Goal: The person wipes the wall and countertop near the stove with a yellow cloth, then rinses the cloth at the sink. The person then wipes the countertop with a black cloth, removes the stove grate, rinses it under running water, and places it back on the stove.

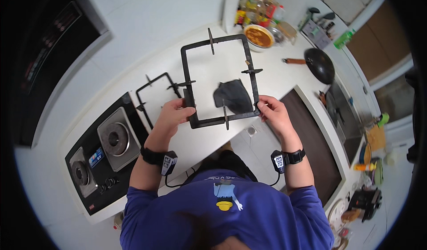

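Observation:
Both my hands hold a black square pan support from a gas hob point(253, 86) up over the white countertop. My left hand point(173, 115) pinches its left bar near the lower corner, thumb on top. At the lower right corner, my right hand point(273, 112) grips the frame between thumb and fingers. Four short prongs stick out from the bars, and a small brown bit clings to the right one. Through the frame I see a dark grey cloth point(232, 95) on the counter. A second black pan support point(151, 82) lies left of it, partly behind my left hand.
At the left is a black gas hob point(133, 143) with two bare burners. A bowl of reddish food point(258, 37), a paper towel roll point(231, 11) and several bottles point(258, 8) stand at the back. A wok point(319, 66) sits at the right, near the sink point(350, 143).

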Demonstrator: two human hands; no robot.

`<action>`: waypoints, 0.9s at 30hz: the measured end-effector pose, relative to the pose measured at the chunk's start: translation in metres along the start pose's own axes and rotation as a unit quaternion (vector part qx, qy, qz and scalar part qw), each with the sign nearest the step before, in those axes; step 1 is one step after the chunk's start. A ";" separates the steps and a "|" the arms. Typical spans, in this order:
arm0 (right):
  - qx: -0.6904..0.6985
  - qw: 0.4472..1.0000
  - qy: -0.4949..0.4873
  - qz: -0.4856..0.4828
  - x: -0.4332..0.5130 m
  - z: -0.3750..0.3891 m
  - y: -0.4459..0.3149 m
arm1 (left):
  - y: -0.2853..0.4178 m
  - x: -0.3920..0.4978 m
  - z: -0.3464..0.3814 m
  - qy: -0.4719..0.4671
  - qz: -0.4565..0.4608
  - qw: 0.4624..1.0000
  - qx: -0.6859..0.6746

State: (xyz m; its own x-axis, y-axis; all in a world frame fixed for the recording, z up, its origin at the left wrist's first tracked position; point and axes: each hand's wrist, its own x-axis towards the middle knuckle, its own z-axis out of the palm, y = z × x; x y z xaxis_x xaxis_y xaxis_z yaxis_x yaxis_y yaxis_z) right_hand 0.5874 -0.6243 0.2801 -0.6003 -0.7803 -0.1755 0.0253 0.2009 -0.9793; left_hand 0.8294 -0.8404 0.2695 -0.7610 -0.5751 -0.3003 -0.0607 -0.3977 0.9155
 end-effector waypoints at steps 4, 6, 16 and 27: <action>-0.005 0.998 0.042 -0.053 -0.039 -0.022 0.003 | 0.006 -0.009 0.026 -0.065 0.013 0.996 0.067; -0.007 0.996 0.057 -0.072 -0.058 -0.031 0.003 | 0.009 -0.011 0.038 -0.092 0.033 0.994 0.055; 0.011 0.980 0.177 -0.094 -0.120 -0.068 0.002 | 0.020 0.003 0.102 -0.184 0.084 0.975 0.086; -0.027 0.955 0.286 -0.081 -0.175 -0.154 0.021 | -0.012 0.054 0.210 -0.308 0.003 0.948 0.078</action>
State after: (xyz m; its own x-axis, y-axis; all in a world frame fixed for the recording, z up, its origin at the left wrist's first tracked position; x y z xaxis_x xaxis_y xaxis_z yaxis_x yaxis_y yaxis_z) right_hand 0.5697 -0.3920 0.3059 -0.9312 -0.3565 0.0763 -0.1367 0.1474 -0.9796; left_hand 0.6528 -0.7166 0.2990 -0.9917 -0.0311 -0.1248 -0.1127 -0.2582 0.9595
